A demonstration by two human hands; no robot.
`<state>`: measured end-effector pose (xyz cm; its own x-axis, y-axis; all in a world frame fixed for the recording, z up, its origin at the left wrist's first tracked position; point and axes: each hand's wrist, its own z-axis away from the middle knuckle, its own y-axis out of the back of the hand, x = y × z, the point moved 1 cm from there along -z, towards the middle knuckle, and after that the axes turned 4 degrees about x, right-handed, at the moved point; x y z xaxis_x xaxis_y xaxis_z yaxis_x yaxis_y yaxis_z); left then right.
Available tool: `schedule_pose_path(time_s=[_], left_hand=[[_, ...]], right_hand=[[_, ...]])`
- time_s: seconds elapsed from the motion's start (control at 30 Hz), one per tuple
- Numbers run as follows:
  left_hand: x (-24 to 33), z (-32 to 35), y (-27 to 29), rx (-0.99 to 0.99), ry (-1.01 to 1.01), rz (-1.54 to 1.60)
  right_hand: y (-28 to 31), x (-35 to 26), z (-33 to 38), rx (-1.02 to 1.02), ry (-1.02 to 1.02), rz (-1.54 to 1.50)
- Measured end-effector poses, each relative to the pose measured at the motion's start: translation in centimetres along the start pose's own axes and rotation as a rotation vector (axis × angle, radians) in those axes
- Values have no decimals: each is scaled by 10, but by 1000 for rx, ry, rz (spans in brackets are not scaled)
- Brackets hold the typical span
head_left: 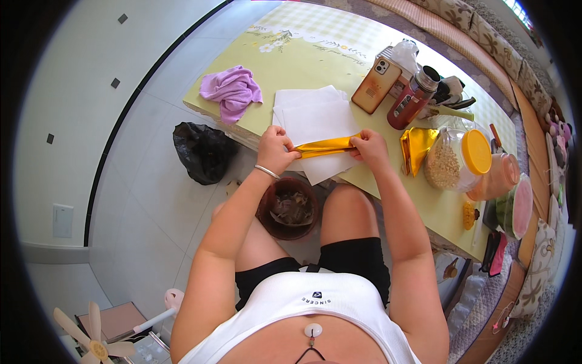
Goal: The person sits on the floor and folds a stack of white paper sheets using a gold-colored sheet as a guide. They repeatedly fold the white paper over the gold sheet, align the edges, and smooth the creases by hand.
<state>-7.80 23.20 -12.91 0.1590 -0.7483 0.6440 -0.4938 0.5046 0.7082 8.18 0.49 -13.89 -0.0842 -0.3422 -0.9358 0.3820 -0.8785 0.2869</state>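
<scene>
At the far left, pale floor tiles (121, 158) lie open and bare beyond the table's near-left corner. A black bag (203, 151) sits on the floor just beside that corner, and a purple cloth (231, 90) lies bunched on the yellow table (315, 60) close to its left edge. A brown bin (290, 208) stands on the floor between the person's knees, just under the table's near edge.

The left hand (276, 148) comes up from the lower edge with the forearm rising steeply, a bracelet at the wrist, its fingers pinched together on the left end of a folded gold paper strip (325, 145). The strip lies flat across white paper sheets (315, 118) that overhang the near edge. The right hand (368, 147) is clamped on the strip's right end, knuckles up, forearm running down and rightward.

Right of the hands the table grows crowded: a phone (376, 85), a red flask (412, 100), a gold foil piece (415, 148), and a jar with a yellow lid (458, 159), leaving little free surface there.
</scene>
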Motion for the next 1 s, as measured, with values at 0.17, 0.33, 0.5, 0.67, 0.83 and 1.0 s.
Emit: schedule_pose_path(time_s=[0.17,0.33,0.5,0.67,0.83,1.0], left_hand=[[-3,2,-1,-29,-15,-74],[-5,7,-3,-49,-30,-133],[7,10,4,-73,-40,-183],[11,9,2,-37,-55,-220],[13,9,1,-14,-52,-256],[30,6,-4,41,-219,-413]], right_hand=[[1,3,0,-12,7,111],[-1,4,1,32,44,138],[-3,6,2,57,93,216],[-5,17,-5,103,159,395],[-8,4,6,144,218,498],[-7,-3,11,161,260,566]])
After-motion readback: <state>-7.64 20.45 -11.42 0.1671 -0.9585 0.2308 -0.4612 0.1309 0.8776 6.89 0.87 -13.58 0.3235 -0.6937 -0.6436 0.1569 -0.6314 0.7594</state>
